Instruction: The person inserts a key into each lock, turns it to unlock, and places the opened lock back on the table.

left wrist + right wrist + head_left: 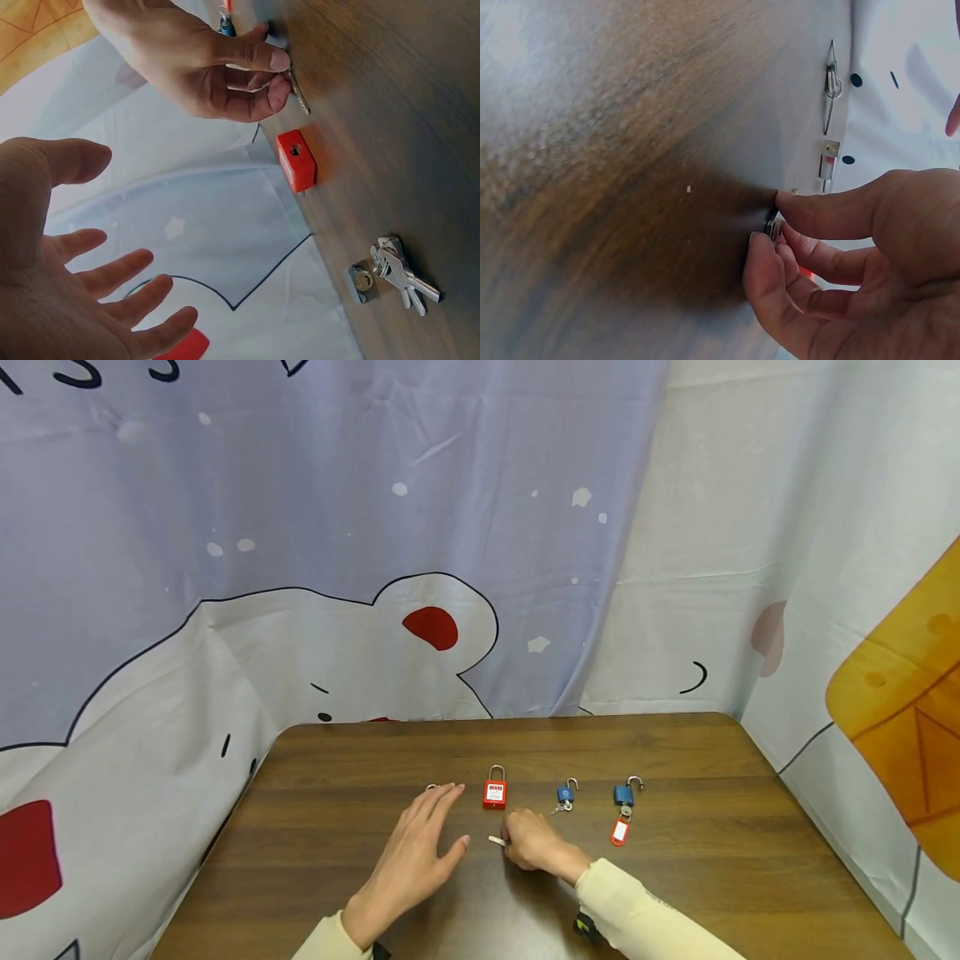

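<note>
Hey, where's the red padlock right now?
In the head view, the red padlock is on the wooden table, just beyond the right hand and left of the smaller blue padlock.

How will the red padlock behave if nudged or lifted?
The red padlock should slide rather than roll: boxy body, lying flat. Probably stiff: its metal shackle looks rigid. Tipping seems unlikely, with a broad side down on the table.

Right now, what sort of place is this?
Likely a screened-off demo or filming corner, though I can't be sure: cartoon-printed fabric hangs behind a wooden table, and a red padlock stands on it.
</note>
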Tool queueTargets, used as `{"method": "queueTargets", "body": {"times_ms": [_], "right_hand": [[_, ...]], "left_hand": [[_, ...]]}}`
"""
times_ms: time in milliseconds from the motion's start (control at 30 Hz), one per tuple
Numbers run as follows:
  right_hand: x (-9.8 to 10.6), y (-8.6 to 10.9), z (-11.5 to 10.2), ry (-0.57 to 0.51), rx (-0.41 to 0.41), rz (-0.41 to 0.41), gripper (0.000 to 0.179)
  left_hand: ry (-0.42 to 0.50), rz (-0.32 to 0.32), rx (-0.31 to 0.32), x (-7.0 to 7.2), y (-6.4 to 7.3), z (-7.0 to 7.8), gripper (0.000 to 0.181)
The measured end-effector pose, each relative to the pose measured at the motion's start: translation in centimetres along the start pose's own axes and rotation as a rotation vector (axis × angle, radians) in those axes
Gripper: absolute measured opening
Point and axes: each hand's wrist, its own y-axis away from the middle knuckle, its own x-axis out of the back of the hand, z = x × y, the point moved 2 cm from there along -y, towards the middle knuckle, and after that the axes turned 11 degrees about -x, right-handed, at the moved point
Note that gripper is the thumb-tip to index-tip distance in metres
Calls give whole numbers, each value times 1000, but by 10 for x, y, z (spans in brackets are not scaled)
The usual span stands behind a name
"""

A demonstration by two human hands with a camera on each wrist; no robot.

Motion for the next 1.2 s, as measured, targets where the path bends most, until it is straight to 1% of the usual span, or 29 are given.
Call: {"method": "queueTargets", "body": {"times_ms": [200, 400, 533, 767, 867, 967, 1067, 1200], "right_hand": [[0, 0, -3, 22, -4, 7, 22], [0, -1, -5, 55, -49, 3, 28], [0, -2, -6, 64, -53, -5, 32], [1, 0, -7, 68, -23, -31, 33], [1, 0, -7, 69, -16, -43, 24], [1, 2, -6, 48, -5, -61, 22], [2, 4, -6, 14, 7, -71, 27], [2, 5, -4, -22, 29, -57, 30]], "left_hand": [[-8, 23, -30, 0, 1, 1, 67], [-18, 5, -33, -1, 2, 2, 65], [-7, 0, -35, -2, 2, 2, 65], [2, -24, -24, -4, 3, 3, 65], [1, -33, -19, -4, 3, 3, 65], [2, -40, -17, -5, 3, 4, 65], [3, -44, -13, -5, 4, 4, 65], [2, -46, -11, -5, 4, 4, 65]]}}
